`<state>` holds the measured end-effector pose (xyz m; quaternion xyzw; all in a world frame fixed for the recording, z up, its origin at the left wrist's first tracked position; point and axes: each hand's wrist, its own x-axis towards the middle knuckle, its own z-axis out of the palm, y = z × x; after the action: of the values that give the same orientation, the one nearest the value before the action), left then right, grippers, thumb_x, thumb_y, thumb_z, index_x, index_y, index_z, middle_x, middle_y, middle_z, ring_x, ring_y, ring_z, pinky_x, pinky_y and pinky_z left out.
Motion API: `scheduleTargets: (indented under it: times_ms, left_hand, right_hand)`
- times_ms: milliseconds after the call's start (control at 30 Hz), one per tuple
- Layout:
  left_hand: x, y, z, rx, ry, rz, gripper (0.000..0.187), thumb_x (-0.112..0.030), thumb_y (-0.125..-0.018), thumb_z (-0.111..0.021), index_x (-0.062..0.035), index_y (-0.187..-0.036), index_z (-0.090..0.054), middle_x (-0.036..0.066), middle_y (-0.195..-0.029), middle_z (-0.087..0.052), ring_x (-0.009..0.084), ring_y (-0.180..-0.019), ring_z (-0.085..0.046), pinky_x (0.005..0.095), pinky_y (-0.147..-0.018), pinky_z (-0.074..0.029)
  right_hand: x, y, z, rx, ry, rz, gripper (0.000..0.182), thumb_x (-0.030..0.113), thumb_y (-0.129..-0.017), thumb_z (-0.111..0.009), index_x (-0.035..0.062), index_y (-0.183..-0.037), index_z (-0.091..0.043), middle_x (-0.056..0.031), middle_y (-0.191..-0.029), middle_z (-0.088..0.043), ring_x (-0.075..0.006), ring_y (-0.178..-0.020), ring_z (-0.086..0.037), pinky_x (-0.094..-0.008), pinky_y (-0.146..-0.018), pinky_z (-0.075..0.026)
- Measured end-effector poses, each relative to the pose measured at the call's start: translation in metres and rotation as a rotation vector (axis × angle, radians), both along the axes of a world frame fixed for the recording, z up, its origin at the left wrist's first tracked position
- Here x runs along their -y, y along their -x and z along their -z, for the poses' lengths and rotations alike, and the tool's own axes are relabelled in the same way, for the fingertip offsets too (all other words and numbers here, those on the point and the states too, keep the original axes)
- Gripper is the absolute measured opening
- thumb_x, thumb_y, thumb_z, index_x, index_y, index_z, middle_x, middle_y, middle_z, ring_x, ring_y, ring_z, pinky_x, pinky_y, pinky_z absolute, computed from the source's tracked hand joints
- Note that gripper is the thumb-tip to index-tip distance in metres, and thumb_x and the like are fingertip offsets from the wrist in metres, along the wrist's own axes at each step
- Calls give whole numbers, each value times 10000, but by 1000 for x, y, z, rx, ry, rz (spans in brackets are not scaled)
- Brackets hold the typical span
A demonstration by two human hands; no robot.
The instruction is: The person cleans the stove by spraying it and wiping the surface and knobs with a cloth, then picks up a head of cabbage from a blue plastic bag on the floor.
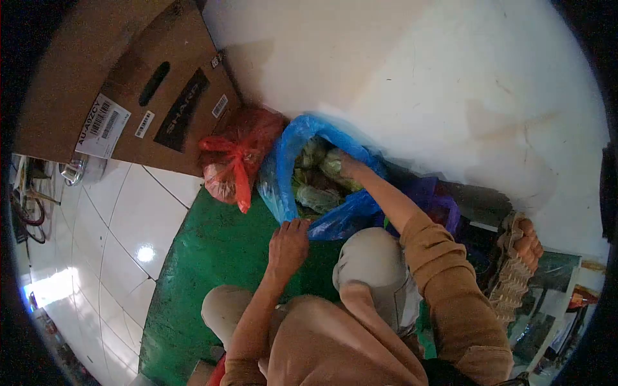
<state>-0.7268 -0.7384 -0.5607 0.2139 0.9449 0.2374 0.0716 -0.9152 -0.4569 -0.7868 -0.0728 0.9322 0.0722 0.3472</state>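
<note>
A blue plastic bag (301,127) stands wide open on the floor against the wall, with several bundles of green vegetables in clear plastic inside. My left hand (290,243) is closed on the near rim of this bag. Reaching in from the right, my right hand (348,167) is at a pale green plastic-wrapped vegetable bundle (331,165) and appears to grip it; its fingertips are hidden. Another wrapped vegetable bundle (318,199) lies lower in the bag, towards me. Leafy greens fill the gaps between the bundles.
A knotted red plastic bag (239,157) sits left of the blue one, by a large cardboard box (161,96). At right are a purple plastic container (450,209) and an egg tray (508,283) with brown eggs. Green matting (187,257) covers the floor beside white tiles (122,225).
</note>
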Motion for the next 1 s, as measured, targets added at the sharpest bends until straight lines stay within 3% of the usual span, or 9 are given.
scheduleTargets:
  times_ms: [200, 267, 367, 467, 700, 800, 867, 967, 1000]
  left_hand:
    - [0, -6, 10, -36, -5, 12, 303, -58, -760, -582, -64, -1063, -573, 95, -950, -576, 276, -896, -582, 415, -738, -496]
    - [0, -7, 0, 6, -4, 33, 288, -61, -775, -570, -62, -1062, -573, 94, -936, -574, 275, -897, -582, 410, -743, -494]
    - [2, -11, 5, -21, 30, 28, 289, -64, -784, -553, -63, -1072, -568, 95, -933, -571, 273, -896, -582, 404, -743, -493]
    - [8, -14, 10, -38, 4, 35, 302, -63, -789, -533, -59, -1089, -560, 99, -947, -568, 272, -896, -581, 403, -742, -493]
    - [12, -20, 9, -47, 0, 26, 336, -52, -778, -543, -42, -1114, -543, 95, -975, -558, 266, -904, -579, 400, -748, -493]
    - [15, -26, 10, -58, 19, 34, 341, -50, -773, -549, -36, -1114, -538, 96, -993, -554, 266, -914, -577, 400, -753, -494]
    - [17, -26, 9, -4, 38, 34, 348, -51, -767, -557, -31, -1114, -537, 100, -1017, -553, 270, -921, -576, 399, -762, -494]
    - [26, -27, 7, -29, -21, 2, 347, -49, -760, -569, -31, -1106, -543, 106, -1019, -556, 278, -939, -569, 395, -779, -493]
    - [29, -26, 8, -31, -17, -5, 347, -49, -760, -569, -31, -1106, -543, 106, -1019, -556, 278, -939, -569, 395, -779, -493]
  right_hand:
    - [31, -5, -44, -86, 181, 218, 1091, 637, -709, -638, -18, -1437, -158, -248, -1474, -195, -346, -1368, -210, -429, -1121, -224]
    - [44, -4, -87, 161, 458, 251, 1111, 707, -708, -575, -20, -1437, -158, -239, -1485, -176, -344, -1377, -191, -430, -1129, -198]
    - [24, 19, -34, 280, 324, -11, 1117, 716, -724, -544, -49, -1430, -140, -225, -1497, -147, -345, -1388, -152, -424, -1138, -168]
    - [46, -14, -115, -27, 377, 149, 1036, 647, -762, -562, -58, -1418, -181, -234, -1473, -220, -363, -1359, -230, -435, -1129, -185]
    - [40, 10, -63, -97, 126, 119, 1039, 652, -710, -614, 3, -1425, -229, -236, -1425, -324, -370, -1293, -351, -469, -1089, -271]
    - [56, -7, -89, 31, 148, 130, 888, 576, -762, -604, 26, -1399, -319, -201, -1432, -333, -365, -1291, -359, -455, -1076, -301]
    - [61, -15, -90, -129, 155, 76, 596, 412, -852, -550, 56, -1321, -457, -170, -1377, -425, -361, -1229, -437, -449, -1034, -348]
    - [37, 19, 12, -202, 418, 180, 568, 419, -858, -516, 43, -1283, -490, -195, -1371, -425, -374, -1232, -432, -443, -1037, -358]
    - [44, 16, 9, -202, 423, 172, 568, 419, -858, -516, 43, -1283, -490, -195, -1371, -425, -374, -1232, -432, -443, -1037, -358]
